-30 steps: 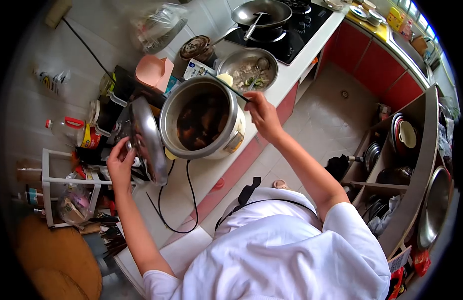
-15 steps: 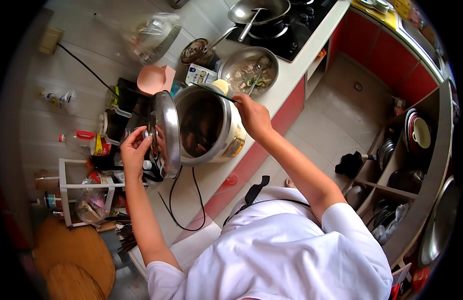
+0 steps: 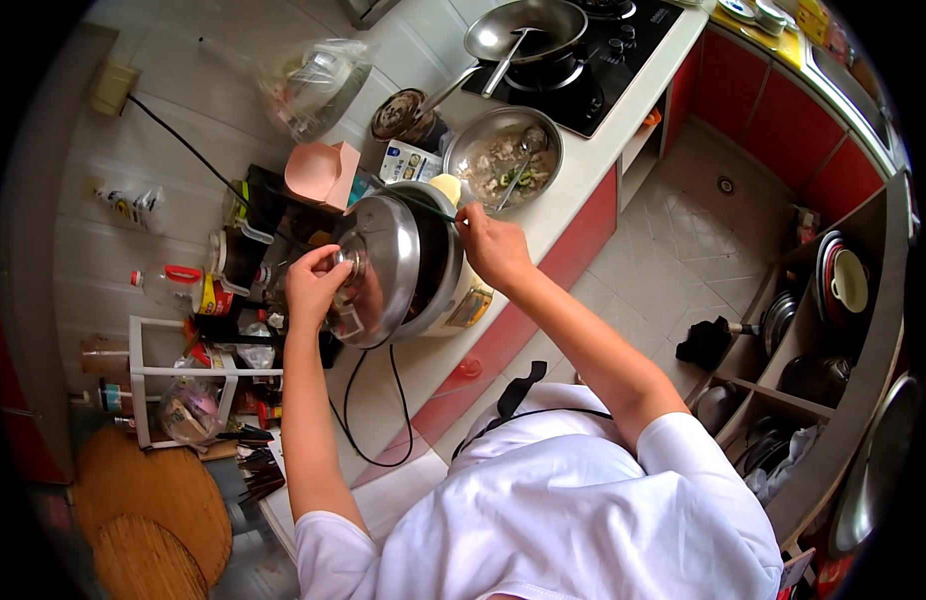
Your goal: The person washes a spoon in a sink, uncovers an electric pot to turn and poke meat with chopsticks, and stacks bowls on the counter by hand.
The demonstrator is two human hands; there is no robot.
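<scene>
My left hand (image 3: 313, 288) pinches the knob of a glass lid with a steel rim (image 3: 391, 265). The lid is tilted over the left part of a rice cooker (image 3: 461, 308), hiding much of its opening. Dark contents, too shaded to name, show in the gap on the right. In my closed right hand (image 3: 493, 247) are dark, thin chopsticks (image 3: 413, 202), lying across the far side of the cooker's opening. Just beyond stands a steel bowl (image 3: 555, 172) of pale food in liquid, with a ladle (image 3: 529, 145) in it.
A wok (image 3: 498, 35) sits on the black stove (image 3: 623, 70). A pink container (image 3: 328, 175), bottles and a white rack (image 3: 135, 375) crowd the wall side. The cooker's black cord (image 3: 408, 410) loops over the counter edge. Shelves of pans (image 3: 778, 320) stand at right.
My left hand has brought the lid right and lowered it over the cooker, covering more of the opening. My right hand, with the chopsticks, has shifted slightly down in view.
</scene>
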